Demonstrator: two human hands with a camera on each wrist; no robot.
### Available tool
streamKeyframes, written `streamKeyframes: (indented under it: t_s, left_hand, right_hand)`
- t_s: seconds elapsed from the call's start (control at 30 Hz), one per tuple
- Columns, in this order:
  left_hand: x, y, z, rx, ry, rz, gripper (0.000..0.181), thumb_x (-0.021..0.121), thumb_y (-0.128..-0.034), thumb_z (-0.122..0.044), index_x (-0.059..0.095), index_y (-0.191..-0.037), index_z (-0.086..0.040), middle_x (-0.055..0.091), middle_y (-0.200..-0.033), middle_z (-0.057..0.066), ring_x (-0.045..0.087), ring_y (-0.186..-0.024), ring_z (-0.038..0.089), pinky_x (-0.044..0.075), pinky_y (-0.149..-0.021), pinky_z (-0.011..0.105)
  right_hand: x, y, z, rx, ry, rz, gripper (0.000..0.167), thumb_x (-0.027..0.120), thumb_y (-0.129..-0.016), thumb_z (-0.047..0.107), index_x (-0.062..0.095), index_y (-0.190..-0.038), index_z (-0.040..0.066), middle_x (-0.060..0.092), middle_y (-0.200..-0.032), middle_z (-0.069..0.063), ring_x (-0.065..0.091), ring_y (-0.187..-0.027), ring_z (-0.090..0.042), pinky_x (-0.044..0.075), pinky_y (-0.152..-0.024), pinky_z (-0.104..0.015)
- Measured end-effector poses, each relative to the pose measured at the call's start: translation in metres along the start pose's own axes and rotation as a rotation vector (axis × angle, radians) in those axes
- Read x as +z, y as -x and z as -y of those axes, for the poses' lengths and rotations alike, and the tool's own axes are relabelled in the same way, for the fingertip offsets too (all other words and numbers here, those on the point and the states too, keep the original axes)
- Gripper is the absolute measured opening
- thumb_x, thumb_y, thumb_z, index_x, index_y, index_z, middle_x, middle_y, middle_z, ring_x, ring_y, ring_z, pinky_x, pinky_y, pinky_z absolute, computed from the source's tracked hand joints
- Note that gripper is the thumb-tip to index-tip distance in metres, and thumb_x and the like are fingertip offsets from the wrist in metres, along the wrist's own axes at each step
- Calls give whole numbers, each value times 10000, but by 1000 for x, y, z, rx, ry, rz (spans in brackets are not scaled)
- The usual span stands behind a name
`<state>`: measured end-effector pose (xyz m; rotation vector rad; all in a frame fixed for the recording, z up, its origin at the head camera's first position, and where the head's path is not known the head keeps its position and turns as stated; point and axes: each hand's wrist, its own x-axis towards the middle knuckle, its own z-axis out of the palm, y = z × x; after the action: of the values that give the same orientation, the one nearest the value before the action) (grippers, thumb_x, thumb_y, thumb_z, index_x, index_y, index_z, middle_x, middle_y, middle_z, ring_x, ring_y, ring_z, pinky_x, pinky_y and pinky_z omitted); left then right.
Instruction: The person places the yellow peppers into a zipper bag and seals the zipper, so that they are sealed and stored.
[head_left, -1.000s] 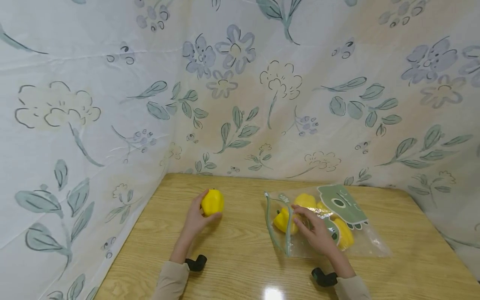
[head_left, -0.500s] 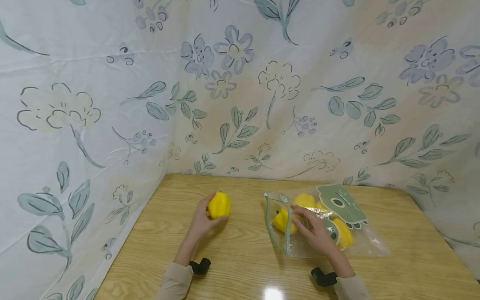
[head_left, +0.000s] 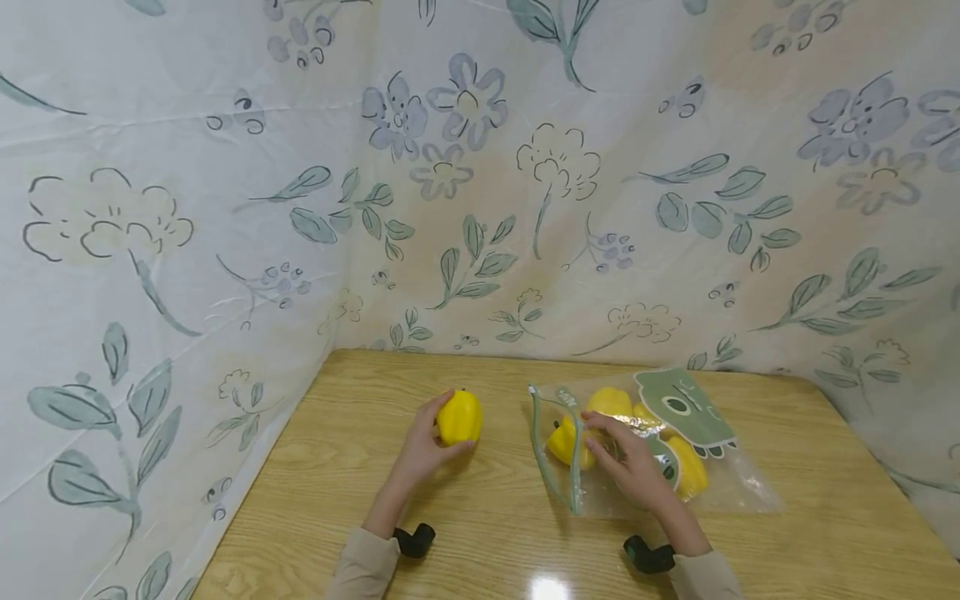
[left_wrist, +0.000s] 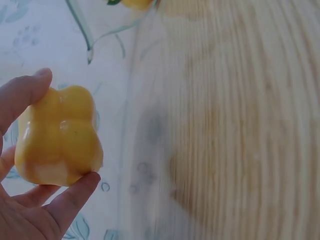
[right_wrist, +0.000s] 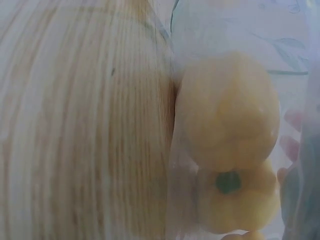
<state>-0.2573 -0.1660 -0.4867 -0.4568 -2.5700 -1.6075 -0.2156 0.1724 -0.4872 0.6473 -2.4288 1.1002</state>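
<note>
My left hand (head_left: 420, 450) grips a yellow bell pepper (head_left: 460, 418) above the left-centre of the table, left of the bag. In the left wrist view, the thumb and fingers curl round the lobed pepper (left_wrist: 60, 135). On the right lies a clear zip bag (head_left: 738, 492) with green cartoon prints and a green zip edge. Its mouth faces left and gapes. Inside are several yellow peppers (head_left: 562, 442). My right hand (head_left: 630, 462) holds the bag near its mouth, thumb and fingers at the plastic. Through hazy plastic, the right wrist view shows a pepper (right_wrist: 230, 115) and some fingertips (right_wrist: 290, 147).
The wooden table (head_left: 480, 533) carries the bag and stretches to both sides. Floral cloth (head_left: 480, 208) hangs at the back and left. A black wrist-worn device (head_left: 648, 556) sits at the right wrist, and another black device (head_left: 415, 542) at the left wrist.
My left hand has moved to the right with the pepper, closer to the bag's mouth, and slightly nearer me. The right hand and the bag have stayed almost still.
</note>
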Motion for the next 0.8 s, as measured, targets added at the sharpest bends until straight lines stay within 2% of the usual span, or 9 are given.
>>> streamKeyframes:
  t_s: [0.27,0.47,0.63,0.8]
  left_hand:
    - [10,0,-3,57,-16,37,827,810,-708,-243,373,-1409,-197,391,-1372,88,436,-1210,281,488,-900,425]
    - [18,0,-9,78,-27,74,833,806,-712,-257,366,-1415,-183,384,-1371,84,436,-1207,260,483,-908,416]
    - [27,0,-14,80,-26,126,845,795,-724,-287,339,-1430,-199,356,-1396,72,432,-1210,246,491,-890,380]
    - [36,1,-19,91,-18,152,835,793,-725,-299,342,-1424,-232,355,-1393,84,437,-1206,257,497,-887,383]
  right_hand:
    - [0,0,-2,-27,-10,-6,269,613,-886,79,576,-1121,205,581,-1261,-77,509,-1189,-254,295,-1005,-81]
    - [0,-1,-2,-36,-25,-9,271,615,-882,68,573,-1108,212,584,-1255,-77,515,-1183,-260,293,-1006,-79]
    - [1,-1,-2,-46,-26,-9,268,616,-881,68,570,-1110,200,584,-1251,-83,519,-1179,-260,301,-1009,-89]
    - [1,0,-3,-42,-11,-9,259,617,-885,90,571,-1114,201,586,-1252,-73,516,-1186,-252,298,-1012,-91]
